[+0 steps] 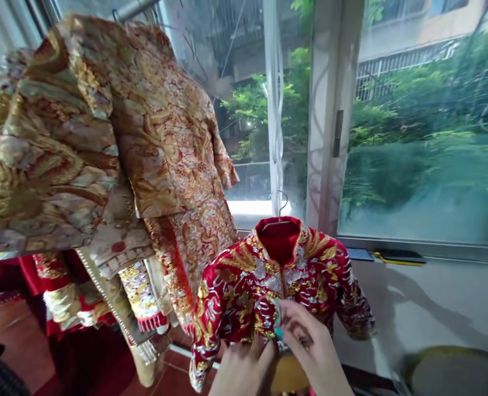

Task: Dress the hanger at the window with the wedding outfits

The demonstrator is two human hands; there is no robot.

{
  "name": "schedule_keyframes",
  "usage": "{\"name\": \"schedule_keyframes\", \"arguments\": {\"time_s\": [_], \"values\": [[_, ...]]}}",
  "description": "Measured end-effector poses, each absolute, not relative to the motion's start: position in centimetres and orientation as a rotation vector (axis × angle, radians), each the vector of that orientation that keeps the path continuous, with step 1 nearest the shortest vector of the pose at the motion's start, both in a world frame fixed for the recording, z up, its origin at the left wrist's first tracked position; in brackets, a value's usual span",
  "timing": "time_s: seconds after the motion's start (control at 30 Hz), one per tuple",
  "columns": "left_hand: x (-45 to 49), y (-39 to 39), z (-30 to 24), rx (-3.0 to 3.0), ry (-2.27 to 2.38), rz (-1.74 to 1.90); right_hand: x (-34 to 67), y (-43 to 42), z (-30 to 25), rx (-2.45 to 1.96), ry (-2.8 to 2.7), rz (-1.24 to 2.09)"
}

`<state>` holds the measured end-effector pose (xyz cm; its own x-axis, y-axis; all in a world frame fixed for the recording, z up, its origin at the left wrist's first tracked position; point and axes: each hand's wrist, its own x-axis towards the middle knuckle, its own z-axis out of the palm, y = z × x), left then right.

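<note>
A red jacket (310, 275) with gold and silver embroidery, a stand collar and a front opening hangs on a thin wire hanger (284, 202) in front of me. Low on its front, my left hand (246, 367) has its fingers curled in and closed on the jacket's cloth. Close beside it, my right hand (310, 341) bends its thumb and forefinger toward each other against the jacket front. Small teal spots show at these fingertips; whether they are nails or a small held thing, I cannot tell. The lower part of the jacket is hidden behind both hands.
Gold embroidered garments (165, 121) hang from a metal rail (134, 10) on the left. Below them hang red and cream garments (137, 297). A sliding window (425, 154) rises behind, with dark and yellow items (400, 257) on its sill. A round-edged object (458, 374) stands lower right.
</note>
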<state>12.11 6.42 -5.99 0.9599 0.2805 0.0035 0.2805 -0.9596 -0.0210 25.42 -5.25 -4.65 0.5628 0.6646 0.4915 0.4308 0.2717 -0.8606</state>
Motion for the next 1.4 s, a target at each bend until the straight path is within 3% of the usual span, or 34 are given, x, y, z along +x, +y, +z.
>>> {"name": "schedule_keyframes", "arguments": {"time_s": [0.23,0.53,0.8,1.03,1.17,1.4], "values": [[21.6,5.9,6.2,-2.918,-0.283,-0.368,35.5,-4.3,6.2,-1.190,-1.086,0.095],[27.2,8.8,12.2,-2.823,-0.242,-0.710,41.7,-0.4,12.8,-0.990,-1.203,0.017],[26.1,9.1,10.6,-2.745,-0.440,-0.669,42.4,2.4,12.1,-1.010,-1.445,0.170],[24.5,8.7,7.4,-2.703,-0.556,-1.094,41.5,-1.5,8.0,-1.473,-1.562,-0.163],[24.1,10.0,8.7,-2.890,-0.605,-1.458,42.7,-2.7,5.6,-1.622,-1.667,-0.165],[26.7,11.4,11.1,-3.010,-0.577,-1.439,43.9,-1.9,5.8,-1.593,-1.676,0.014]]}}
